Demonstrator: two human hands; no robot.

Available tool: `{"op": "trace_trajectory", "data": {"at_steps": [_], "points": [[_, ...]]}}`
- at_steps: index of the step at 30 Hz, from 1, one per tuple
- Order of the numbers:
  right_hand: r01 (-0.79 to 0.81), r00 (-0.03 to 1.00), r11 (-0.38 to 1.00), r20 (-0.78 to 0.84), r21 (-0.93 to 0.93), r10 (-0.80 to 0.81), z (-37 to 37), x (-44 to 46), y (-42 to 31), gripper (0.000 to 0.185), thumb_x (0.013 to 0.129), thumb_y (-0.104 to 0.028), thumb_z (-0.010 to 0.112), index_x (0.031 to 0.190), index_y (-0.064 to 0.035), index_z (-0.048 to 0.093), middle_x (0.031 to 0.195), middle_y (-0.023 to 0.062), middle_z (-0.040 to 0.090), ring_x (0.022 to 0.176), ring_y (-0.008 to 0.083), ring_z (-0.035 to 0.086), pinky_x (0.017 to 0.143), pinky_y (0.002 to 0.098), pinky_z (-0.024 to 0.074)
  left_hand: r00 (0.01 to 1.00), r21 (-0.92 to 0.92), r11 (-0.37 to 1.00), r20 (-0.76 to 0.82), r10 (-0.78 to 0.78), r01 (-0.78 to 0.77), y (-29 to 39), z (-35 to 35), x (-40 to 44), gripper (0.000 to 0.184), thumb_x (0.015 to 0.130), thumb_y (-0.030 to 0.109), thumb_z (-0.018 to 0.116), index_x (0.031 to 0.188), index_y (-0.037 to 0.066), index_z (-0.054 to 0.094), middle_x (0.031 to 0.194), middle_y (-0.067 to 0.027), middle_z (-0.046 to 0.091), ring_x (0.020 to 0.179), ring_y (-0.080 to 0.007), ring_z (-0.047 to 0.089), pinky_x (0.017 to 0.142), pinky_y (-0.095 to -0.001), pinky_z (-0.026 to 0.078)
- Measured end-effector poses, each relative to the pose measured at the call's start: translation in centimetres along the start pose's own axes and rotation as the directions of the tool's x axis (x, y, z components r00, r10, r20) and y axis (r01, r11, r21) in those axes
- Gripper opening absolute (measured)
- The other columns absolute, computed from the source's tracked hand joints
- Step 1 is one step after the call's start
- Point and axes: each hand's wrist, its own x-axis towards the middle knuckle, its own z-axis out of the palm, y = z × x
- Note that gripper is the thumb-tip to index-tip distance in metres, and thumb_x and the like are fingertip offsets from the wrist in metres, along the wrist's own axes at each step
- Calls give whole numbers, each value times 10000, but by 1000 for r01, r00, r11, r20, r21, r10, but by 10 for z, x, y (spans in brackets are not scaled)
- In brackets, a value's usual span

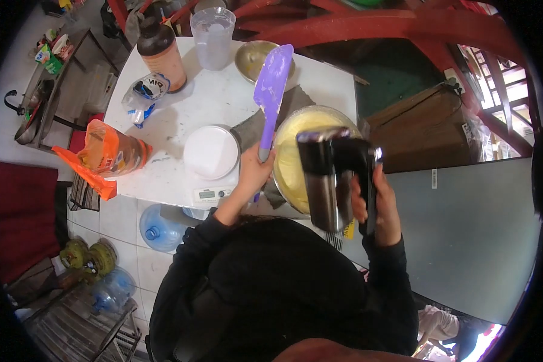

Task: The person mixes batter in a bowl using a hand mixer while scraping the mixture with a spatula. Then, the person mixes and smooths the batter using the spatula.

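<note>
My left hand (256, 169) is closed round the handle of a purple spatula (273, 81), whose batter-smeared blade points away from me. My right hand (380, 208) grips the black handle of a black and steel hand mixer (327, 181), held above the near right part of a mixing bowl (276, 176). Pale yellow batter (292, 158) fills the bowl; the mixer covers some of it, and its beaters are not visible. A grey cloth (250, 130) lies partly under the bowl. Left of my left hand stands a white kitchen scale (211, 154) with a round plate.
On the white table (169, 130) stand a dark-capped bottle (165, 60), a clear plastic jug (213, 42), a metal bowl (247, 59), a crumpled plastic packet (146, 90) and an orange bag (111, 154). A grey surface (458, 223) lies to the right. A blue water bottle (160, 228) is below.
</note>
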Motion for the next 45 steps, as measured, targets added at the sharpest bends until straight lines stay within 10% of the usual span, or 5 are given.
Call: {"op": "trace_trajectory", "data": {"at_steps": [8, 20, 28, 35, 45], "points": [[156, 928, 988, -344, 2, -146, -49, -16, -18, 516, 858, -550, 346, 745, -61, 467, 475, 8, 404, 322, 94, 379, 309, 216, 340, 1000, 14, 1000, 11, 13, -13, 2, 1, 0, 332, 822, 93, 534, 1151, 52, 509, 541, -68, 538, 370, -111, 488, 374, -258, 405], [-69, 998, 990, -5, -125, 69, 5, -55, 3, 455, 814, -417, 544, 849, 34, 493, 519, 103, 493, 338, 165, 456, 304, 240, 355, 1000, 36, 999, 2, 5, -6, -2, 1, 0, 330, 823, 111, 540, 1148, 61, 517, 509, -53, 517, 360, -111, 480, 368, -254, 395], [120, 984, 993, -127, -22, -122, -31, 23, -5, 565, 851, -592, 272, 763, -57, 429, 493, 15, 404, 326, 104, 380, 318, 225, 349, 1000, -4, 1000, -5, -25, 25, 4, 2, -1, 324, 830, 104, 528, 1151, 61, 516, 492, -36, 501, 351, -100, 462, 356, -252, 387], [22, 922, 999, -385, -38, -35, -49, -42, -11, 490, 872, -490, 378, 736, -28, 467, 462, 44, 425, 306, 131, 403, 295, 245, 348, 999, 5, 999, 1, -44, 43, 5, 1, 0, 333, 831, 103, 530, 1160, 60, 509, 508, -32, 506, 362, -88, 461, 369, -241, 389], [-72, 979, 993, -196, -94, 53, -26, -13, -8, 481, 860, -477, 416, 744, -14, 470, 469, 60, 444, 303, 133, 411, 286, 231, 345, 1000, 35, 999, -2, -31, 31, 8, 0, -2, 326, 829, 98, 531, 1152, 55, 512, 512, -43, 510, 361, -92, 463, 368, -245, 388]]}}
